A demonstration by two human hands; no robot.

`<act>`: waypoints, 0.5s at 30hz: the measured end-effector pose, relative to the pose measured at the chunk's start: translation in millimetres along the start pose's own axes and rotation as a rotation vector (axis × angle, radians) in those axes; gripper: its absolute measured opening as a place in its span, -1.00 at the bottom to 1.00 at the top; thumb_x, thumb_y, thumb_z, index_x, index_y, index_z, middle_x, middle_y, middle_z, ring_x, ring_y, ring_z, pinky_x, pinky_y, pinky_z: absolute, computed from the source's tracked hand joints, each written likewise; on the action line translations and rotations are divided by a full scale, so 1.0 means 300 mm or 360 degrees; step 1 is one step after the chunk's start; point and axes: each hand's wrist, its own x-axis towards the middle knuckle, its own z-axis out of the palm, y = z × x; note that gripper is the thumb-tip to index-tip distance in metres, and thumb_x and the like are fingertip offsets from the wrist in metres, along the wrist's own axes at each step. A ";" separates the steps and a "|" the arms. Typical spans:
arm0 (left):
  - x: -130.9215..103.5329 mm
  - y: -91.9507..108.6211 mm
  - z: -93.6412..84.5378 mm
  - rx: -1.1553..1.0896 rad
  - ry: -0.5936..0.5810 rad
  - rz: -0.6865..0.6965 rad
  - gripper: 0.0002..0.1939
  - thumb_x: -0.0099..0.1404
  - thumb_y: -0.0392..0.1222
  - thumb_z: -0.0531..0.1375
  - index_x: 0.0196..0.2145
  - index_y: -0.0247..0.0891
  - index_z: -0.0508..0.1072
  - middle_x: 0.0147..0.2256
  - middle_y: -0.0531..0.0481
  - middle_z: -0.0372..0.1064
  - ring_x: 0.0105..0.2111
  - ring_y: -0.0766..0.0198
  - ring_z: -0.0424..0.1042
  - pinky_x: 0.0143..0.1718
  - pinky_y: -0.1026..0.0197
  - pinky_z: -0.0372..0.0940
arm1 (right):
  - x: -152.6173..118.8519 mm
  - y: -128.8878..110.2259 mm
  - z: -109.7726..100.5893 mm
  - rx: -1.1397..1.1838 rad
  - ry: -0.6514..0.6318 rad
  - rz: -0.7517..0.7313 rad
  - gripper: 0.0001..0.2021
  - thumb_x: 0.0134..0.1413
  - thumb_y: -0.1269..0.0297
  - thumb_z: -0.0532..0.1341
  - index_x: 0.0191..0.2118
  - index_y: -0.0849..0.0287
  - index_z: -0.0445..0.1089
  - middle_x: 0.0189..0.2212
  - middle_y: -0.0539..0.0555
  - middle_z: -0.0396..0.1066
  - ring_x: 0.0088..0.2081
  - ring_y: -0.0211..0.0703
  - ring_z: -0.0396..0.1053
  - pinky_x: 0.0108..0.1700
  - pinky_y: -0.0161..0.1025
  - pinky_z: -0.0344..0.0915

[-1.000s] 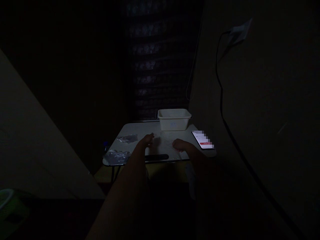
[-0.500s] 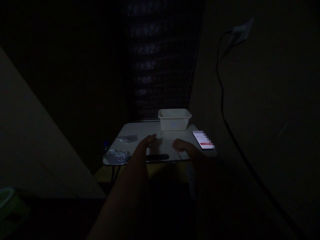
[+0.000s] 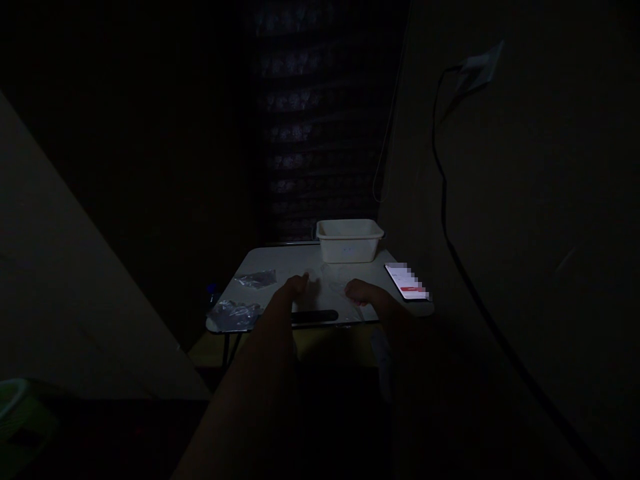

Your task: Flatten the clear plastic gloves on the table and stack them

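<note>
The light is very dim. My left hand (image 3: 299, 285) is over the middle of a small white folding table (image 3: 293, 255), its fingers closed on what looks like a clear plastic bag (image 3: 333, 275). Facing it, my right hand (image 3: 359, 292) is curled shut at the other side of this see-through film, which spreads between the two hands. The bag's outline is faint and its contents cannot be made out. Just behind it stands a cream plastic tub (image 3: 349, 250). Two crumpled clear plastic packets, one farther back (image 3: 257, 279) and one at the near corner (image 3: 234, 315), lie left of my left hand.
A lit phone (image 3: 406, 283) lies at the table's right edge. A dark slot (image 3: 315, 316) runs along the near edge. On the right wall a black cable (image 3: 444, 200) hangs from a socket (image 3: 480, 67). A green basket (image 3: 25, 413) stands at lower left.
The left hand has drawn its fingers together and shifted slightly left and down. My right hand stays almost where it was. The view has tilted very slightly.
</note>
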 end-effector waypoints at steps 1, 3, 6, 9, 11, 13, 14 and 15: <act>-0.001 0.004 0.004 -0.0026 0.0004 -0.0005 -0.39 0.23 0.04 -0.33 -0.28 -0.44 0.35 -0.28 -0.22 0.35 -0.24 0.11 0.32 -0.44 0.25 0.18 | 0.004 0.000 0.003 -0.0002 0.0001 -0.0001 -0.77 -0.10 0.50 0.00 -0.31 0.40 0.34 -0.41 0.20 0.40 -0.59 -0.37 0.27 -0.62 -0.47 0.11; -0.004 0.020 0.008 -0.0090 0.0009 0.0009 -0.35 0.24 0.04 -0.38 -0.24 -0.45 0.34 -0.22 -0.19 0.34 -0.20 0.16 0.29 -0.38 0.27 0.18 | 0.012 -0.001 0.007 -0.0007 -0.0005 -0.0003 -0.78 -0.10 0.51 0.00 -0.33 0.41 0.35 -0.41 0.22 0.40 -0.61 -0.39 0.25 -0.63 -0.48 0.09; -0.017 0.051 0.007 -0.0176 -0.0030 0.0034 -0.34 0.24 0.04 -0.42 -0.18 -0.41 0.31 -0.15 -0.13 0.30 -0.17 0.20 0.27 -0.36 0.27 0.18 | 0.017 0.002 0.009 -0.0009 -0.0016 -0.0002 -0.79 -0.08 0.50 -0.01 -0.38 0.41 0.36 -0.41 0.22 0.40 -0.63 -0.42 0.23 -0.64 -0.49 0.08; -0.035 0.074 0.007 -0.0221 -0.0110 0.0008 -0.36 0.24 0.00 -0.44 -0.16 -0.40 0.28 -0.12 -0.13 0.28 -0.17 0.21 0.27 -0.39 0.27 0.18 | 0.017 0.006 0.007 0.0000 -0.0011 0.0000 -0.79 -0.08 0.49 -0.01 -0.39 0.39 0.36 -0.43 0.19 0.41 -0.65 -0.44 0.23 -0.63 -0.49 0.09; -0.045 0.083 0.009 -0.0236 -0.0179 -0.0020 -0.36 0.24 0.00 -0.45 -0.16 -0.40 0.26 -0.12 -0.15 0.28 -0.20 0.22 0.29 -0.41 0.28 0.18 | 0.020 0.008 0.008 0.0000 -0.0009 0.0007 -0.79 -0.08 0.49 -0.01 -0.40 0.39 0.36 -0.47 0.18 0.41 -0.66 -0.42 0.24 -0.62 -0.48 0.11; -0.047 0.088 0.015 -0.0202 -0.0223 -0.0017 -0.37 0.24 0.00 -0.46 -0.15 -0.39 0.24 -0.16 -0.15 0.31 -0.24 0.24 0.32 -0.44 0.28 0.19 | 0.026 0.007 0.011 -0.0007 -0.0009 0.0018 -0.79 -0.09 0.49 0.00 -0.43 0.40 0.37 -0.51 0.18 0.41 -0.66 -0.40 0.25 -0.62 -0.46 0.12; -0.045 0.090 0.018 -0.0168 -0.0219 -0.0002 -0.37 0.24 0.00 -0.46 -0.15 -0.39 0.24 -0.19 -0.15 0.33 -0.27 0.24 0.33 -0.44 0.27 0.19 | 0.029 0.006 0.013 -0.0011 -0.0010 0.0023 -0.79 -0.10 0.50 0.00 -0.44 0.40 0.37 -0.52 0.18 0.41 -0.66 -0.39 0.26 -0.61 -0.45 0.13; -0.041 0.091 0.021 -0.0129 -0.0198 0.0016 -0.38 0.24 0.00 -0.44 -0.15 -0.39 0.24 -0.22 -0.15 0.34 -0.29 0.24 0.34 -0.45 0.27 0.19 | 0.032 0.005 0.015 -0.0011 -0.0008 0.0027 -0.79 -0.10 0.50 0.00 -0.44 0.41 0.38 -0.52 0.18 0.42 -0.66 -0.38 0.26 -0.61 -0.45 0.13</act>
